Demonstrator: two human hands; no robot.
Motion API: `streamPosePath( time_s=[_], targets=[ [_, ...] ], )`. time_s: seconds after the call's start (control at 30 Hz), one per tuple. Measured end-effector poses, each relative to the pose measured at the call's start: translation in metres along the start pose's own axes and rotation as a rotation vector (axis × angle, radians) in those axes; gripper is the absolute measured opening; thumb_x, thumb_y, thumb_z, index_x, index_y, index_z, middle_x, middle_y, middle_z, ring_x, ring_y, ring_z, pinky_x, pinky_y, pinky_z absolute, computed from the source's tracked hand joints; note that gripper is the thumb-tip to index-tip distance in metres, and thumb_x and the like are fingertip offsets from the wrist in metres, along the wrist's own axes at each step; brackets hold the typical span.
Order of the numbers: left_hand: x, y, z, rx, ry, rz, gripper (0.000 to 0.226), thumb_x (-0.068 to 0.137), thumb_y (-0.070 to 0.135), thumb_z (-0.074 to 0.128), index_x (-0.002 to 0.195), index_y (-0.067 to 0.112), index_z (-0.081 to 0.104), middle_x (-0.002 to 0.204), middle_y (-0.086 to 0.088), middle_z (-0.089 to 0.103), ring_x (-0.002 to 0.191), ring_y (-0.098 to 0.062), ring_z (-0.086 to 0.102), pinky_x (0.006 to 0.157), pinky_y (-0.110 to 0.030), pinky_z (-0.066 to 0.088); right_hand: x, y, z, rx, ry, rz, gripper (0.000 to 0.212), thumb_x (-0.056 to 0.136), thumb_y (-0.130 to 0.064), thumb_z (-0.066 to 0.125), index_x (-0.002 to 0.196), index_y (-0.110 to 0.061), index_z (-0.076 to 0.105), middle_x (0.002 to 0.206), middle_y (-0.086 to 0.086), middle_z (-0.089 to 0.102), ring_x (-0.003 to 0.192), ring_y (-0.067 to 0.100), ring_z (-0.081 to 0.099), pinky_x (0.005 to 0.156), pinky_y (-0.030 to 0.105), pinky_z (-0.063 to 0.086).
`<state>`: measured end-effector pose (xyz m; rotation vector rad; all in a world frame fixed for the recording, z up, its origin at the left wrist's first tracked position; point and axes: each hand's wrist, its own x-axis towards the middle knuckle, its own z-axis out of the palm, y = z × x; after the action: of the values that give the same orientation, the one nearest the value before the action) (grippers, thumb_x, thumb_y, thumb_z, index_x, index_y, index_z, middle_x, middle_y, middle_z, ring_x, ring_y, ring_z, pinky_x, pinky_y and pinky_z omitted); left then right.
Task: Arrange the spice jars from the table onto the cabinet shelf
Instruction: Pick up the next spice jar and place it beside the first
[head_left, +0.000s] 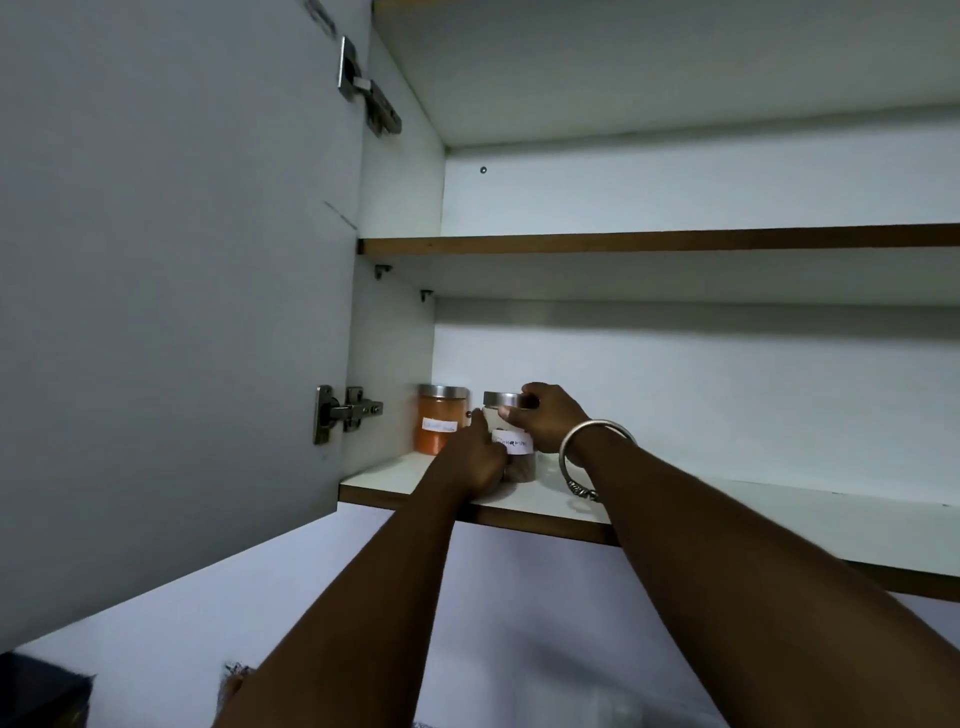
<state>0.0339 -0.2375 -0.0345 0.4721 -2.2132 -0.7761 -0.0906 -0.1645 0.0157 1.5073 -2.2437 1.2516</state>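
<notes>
A glass spice jar with a steel lid and a white handwritten label stands on the lower cabinet shelf, near its left end. Both hands are on it. My left hand grips its lower left side. My right hand, with a metal bangle on the wrist, wraps the lid and upper right side. Just to the left, close to the cabinet's side wall, stands a second jar filled with orange powder, also steel-lidded and labelled. The two jars are close but apart.
The open cabinet door hangs at the left on two metal hinges. An upper shelf runs above. The lower shelf stretches bare to the right of my hands. A dark object sits at the bottom left.
</notes>
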Motion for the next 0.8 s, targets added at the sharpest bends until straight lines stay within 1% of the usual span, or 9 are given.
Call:
streamPosePath(
  time_s=[0.1, 0.17, 0.27, 0.37, 0.47, 0.57, 0.7, 0.77, 0.8],
  targets=[
    [0.006, -0.007, 0.000, 0.034, 0.129, -0.032, 0.024, 0.099, 0.015, 0.050, 0.121, 0.008, 0.054, 0.118, -0.013, 0.066, 0.105, -0.027, 0.063, 0.077, -0.020, 0.045, 0.023, 0.000, 0.019, -0.044, -0.007, -0.001, 0.030, 0.092, -0.038, 0.071, 0.080, -0.016, 0.053, 0.090, 0.008, 0.059, 0.091, 0.030, 0.058, 0.080, 0.036, 0.044],
    [0.005, -0.012, -0.002, -0.041, 0.208, -0.010, 0.014, 0.099, 0.011, 0.047, 0.106, 0.009, 0.059, 0.113, -0.013, 0.069, 0.093, -0.019, 0.062, 0.065, -0.012, 0.040, 0.040, -0.001, 0.030, -0.128, -0.011, -0.006, 0.032, 0.093, -0.041, 0.068, 0.092, -0.010, 0.061, 0.101, 0.013, 0.065, 0.107, 0.036, 0.061, 0.090, 0.040, 0.046],
    [0.000, -0.017, -0.008, -0.163, 0.379, 0.031, 0.029, 0.100, 0.009, 0.044, 0.116, 0.006, 0.068, 0.115, -0.009, 0.071, 0.094, -0.015, 0.062, 0.069, -0.013, 0.043, 0.060, -0.002, 0.043, -0.238, -0.014, 0.008, 0.045, 0.094, -0.044, 0.065, 0.112, -0.003, 0.064, 0.121, 0.018, 0.067, 0.117, 0.037, 0.059, 0.098, 0.041, 0.046],
    [-0.005, -0.020, -0.009, -0.162, 0.539, 0.085, 0.032, 0.099, 0.008, 0.046, 0.115, 0.009, 0.073, 0.109, -0.007, 0.075, 0.092, -0.015, 0.066, 0.072, -0.015, 0.049, 0.078, 0.001, 0.051, -0.281, -0.021, 0.027, 0.046, 0.094, -0.044, 0.064, 0.117, -0.004, 0.063, 0.123, 0.018, 0.067, 0.117, 0.036, 0.060, 0.097, 0.041, 0.049],
    [-0.008, -0.019, -0.005, -0.126, 0.589, 0.125, 0.034, 0.095, 0.002, 0.044, 0.104, 0.008, 0.076, 0.100, -0.008, 0.077, 0.087, -0.017, 0.067, 0.077, -0.029, 0.057, 0.091, 0.004, 0.055, -0.334, -0.046, 0.040, 0.047, 0.097, -0.043, 0.061, 0.121, -0.002, 0.061, 0.128, 0.019, 0.064, 0.121, 0.037, 0.059, 0.098, 0.039, 0.047],
    [-0.008, -0.019, -0.003, -0.103, 0.666, 0.126, 0.037, 0.091, 0.002, 0.045, 0.102, 0.013, 0.078, 0.097, -0.004, 0.077, 0.082, -0.013, 0.066, 0.071, -0.020, 0.052, 0.099, 0.007, 0.056, -0.374, -0.065, 0.038, 0.049, 0.099, -0.043, 0.058, 0.124, -0.001, 0.059, 0.131, 0.019, 0.063, 0.123, 0.037, 0.058, 0.098, 0.038, 0.047],
    [-0.011, -0.016, -0.001, -0.077, 0.679, 0.157, 0.040, 0.087, -0.001, 0.047, 0.103, 0.015, 0.079, 0.095, 0.000, 0.078, 0.082, -0.013, 0.068, 0.069, -0.007, 0.045, 0.100, 0.008, 0.056, -0.354, -0.057, 0.045, 0.049, 0.097, -0.045, 0.060, 0.122, -0.003, 0.060, 0.128, 0.018, 0.064, 0.120, 0.037, 0.059, 0.098, 0.040, 0.048],
    [-0.012, -0.015, -0.001, -0.082, 0.684, 0.160, 0.041, 0.087, -0.004, 0.046, 0.103, 0.015, 0.079, 0.096, -0.001, 0.078, 0.084, -0.013, 0.069, 0.074, -0.014, 0.050, 0.096, 0.012, 0.057, -0.282, -0.051, 0.075, 0.057, 0.096, -0.046, 0.063, 0.135, -0.006, 0.052, 0.134, 0.019, 0.062, 0.122, 0.037, 0.059, 0.102, 0.042, 0.048],
    [-0.013, -0.015, -0.001, -0.086, 0.682, 0.161, 0.042, 0.087, -0.004, 0.046, 0.104, 0.014, 0.080, 0.097, -0.001, 0.078, 0.086, -0.014, 0.070, 0.077, -0.017, 0.052, 0.092, 0.013, 0.057, -0.188, -0.057, 0.103, 0.071, 0.095, -0.046, 0.064, 0.150, -0.011, 0.037, 0.140, 0.018, 0.059, 0.125, 0.037, 0.058, 0.105, 0.043, 0.047]
  ],
)
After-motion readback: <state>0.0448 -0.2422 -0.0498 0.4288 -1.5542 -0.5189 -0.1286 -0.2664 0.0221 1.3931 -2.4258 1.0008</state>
